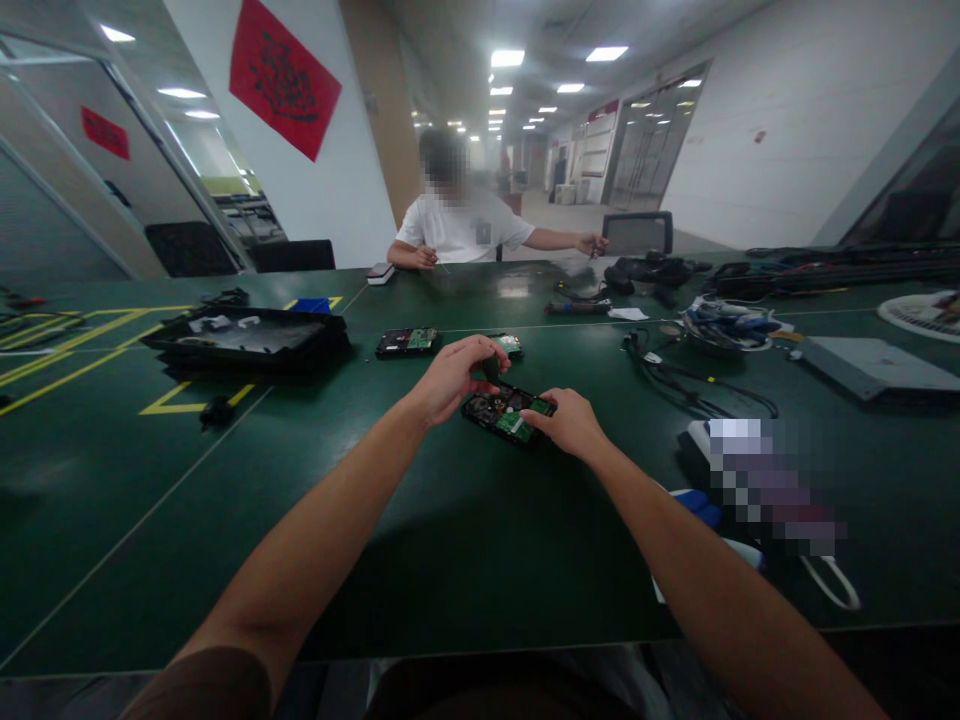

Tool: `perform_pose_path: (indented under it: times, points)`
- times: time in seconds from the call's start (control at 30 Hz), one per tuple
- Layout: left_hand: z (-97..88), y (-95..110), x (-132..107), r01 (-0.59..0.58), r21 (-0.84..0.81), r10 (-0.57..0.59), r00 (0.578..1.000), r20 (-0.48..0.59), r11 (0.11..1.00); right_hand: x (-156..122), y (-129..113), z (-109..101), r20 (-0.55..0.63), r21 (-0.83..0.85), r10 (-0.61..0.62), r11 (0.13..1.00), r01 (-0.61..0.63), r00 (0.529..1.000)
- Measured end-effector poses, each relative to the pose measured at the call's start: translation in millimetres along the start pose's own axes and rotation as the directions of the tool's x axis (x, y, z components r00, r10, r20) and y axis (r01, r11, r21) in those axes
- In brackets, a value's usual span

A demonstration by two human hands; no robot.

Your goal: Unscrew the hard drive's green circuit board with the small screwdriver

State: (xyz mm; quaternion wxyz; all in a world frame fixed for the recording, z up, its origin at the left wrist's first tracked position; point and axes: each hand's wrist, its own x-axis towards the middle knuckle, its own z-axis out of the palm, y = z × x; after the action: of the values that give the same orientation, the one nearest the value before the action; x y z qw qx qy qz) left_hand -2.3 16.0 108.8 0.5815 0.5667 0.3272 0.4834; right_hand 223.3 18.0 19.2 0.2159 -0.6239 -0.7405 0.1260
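Note:
In the middle of the green table lies a black hard drive (514, 426) with green circuit board on its upper side. My left hand (459, 374) is closed round the dark handle of a screwdriver (490, 370), upright over the drive; its tip is too small to make out. With thumb and fingers, my right hand (573, 424) grips the drive's right edge. Just beyond my left hand lies a small green board piece (510, 346), partly hidden. A second black drive with a green board (407, 342) rests farther left.
Stacked black trays (251, 338) stand at left. On the right are black cables (664, 375), a bowl of wires (727, 325), a grey metal box (877, 365) and a partly blurred phone-like object (772, 485). Across the table sits a person in a white shirt (457, 232).

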Motion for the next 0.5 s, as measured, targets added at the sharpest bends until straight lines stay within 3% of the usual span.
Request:
perform_pose_path:
  times: [0.2,0.37,0.5]
  points:
    - [1.2,-0.9,-0.4,0.044,-0.028,-0.044,0.999,0.028,0.999,0.6,1.6,1.7,0.011,0.014,0.011,1.000,-0.011,1.000]
    - [3.5,-4.6,0.6,0.052,-0.089,-0.054,0.998,-0.022,0.995,-2.3,-1.0,-1.4,0.003,-0.014,0.107,0.994,-0.106,0.994]
    - [3.1,-4.6,1.1,0.009,0.001,-0.009,0.998,-0.060,1.000,-3.1,-1.1,-4.8,0.061,-0.070,0.173,0.983,-0.169,0.983]
